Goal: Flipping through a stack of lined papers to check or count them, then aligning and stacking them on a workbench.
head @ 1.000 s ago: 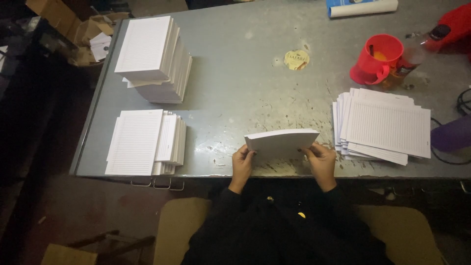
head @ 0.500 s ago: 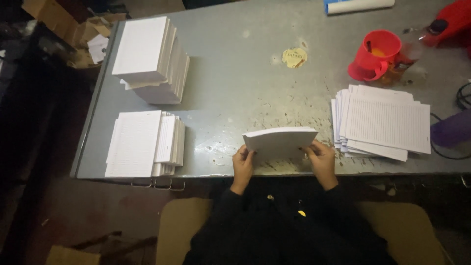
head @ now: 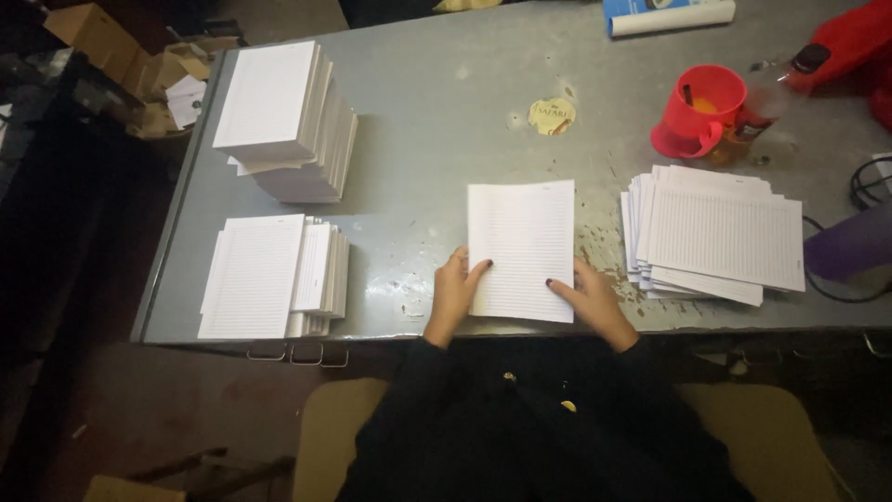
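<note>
Both hands flat-ish, fingers spread: left hand & right hand press bottom edges of lined paper stack, lying flat on table near front edge.

lined sheets flat, both hands (fingertips) on them

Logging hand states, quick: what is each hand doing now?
Left hand: open, fingers on the lined sheet stack.
Right hand: open, fingers on the same stack.
</note>
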